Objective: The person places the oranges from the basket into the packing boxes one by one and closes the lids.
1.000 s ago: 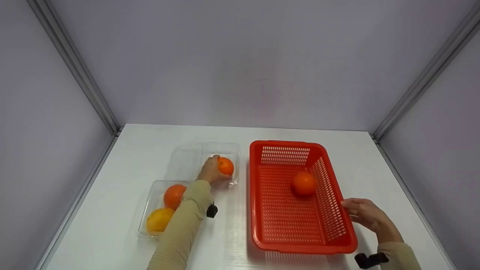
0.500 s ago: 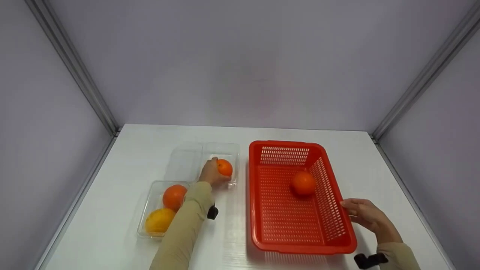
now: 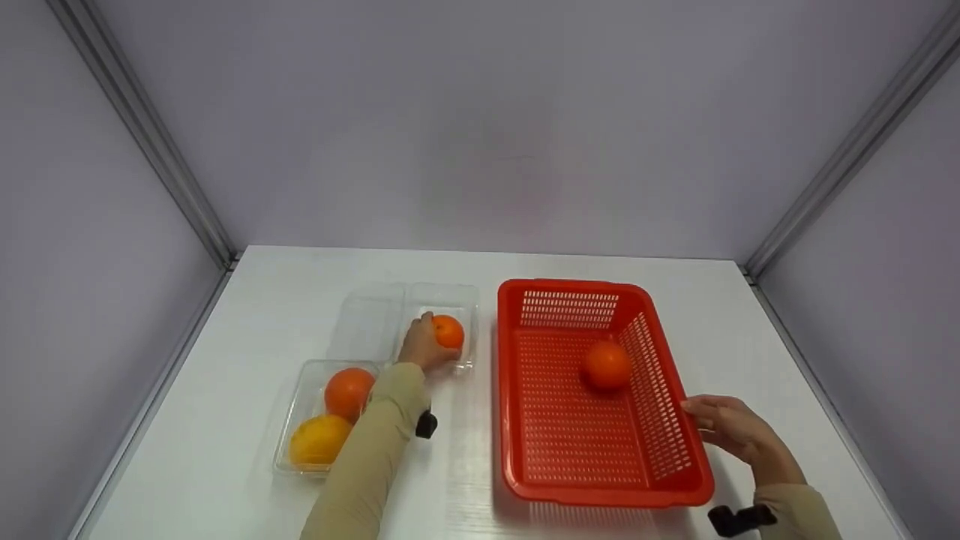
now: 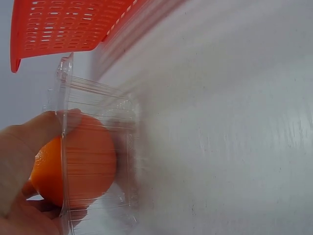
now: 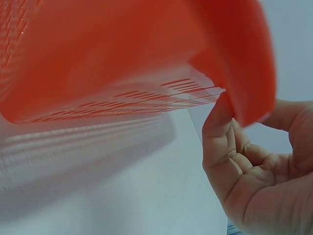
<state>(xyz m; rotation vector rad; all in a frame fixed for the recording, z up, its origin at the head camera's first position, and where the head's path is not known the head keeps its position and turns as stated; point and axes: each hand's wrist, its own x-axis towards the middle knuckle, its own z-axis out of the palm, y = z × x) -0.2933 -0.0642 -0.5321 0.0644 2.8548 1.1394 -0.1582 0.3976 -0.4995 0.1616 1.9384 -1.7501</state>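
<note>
Big red basket (image 3: 600, 496) sits right of the farther clear box (image 3: 457, 296), right hand (image 3: 731, 427) pinching the basket's rim, left hand (image 3: 422, 349) gripping an orange (image 3: 450, 331) inside the box. Honestly, that box looks flimsy, so snagging its edge could tip it.

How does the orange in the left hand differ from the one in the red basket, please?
The held orange is gripped by the left hand; the basket orange is untouched. The held orange sits partly within a clear container, the basket orange in the red basket. In the head view, the held orange looks smaller than the basket orange. Both are round.
</note>
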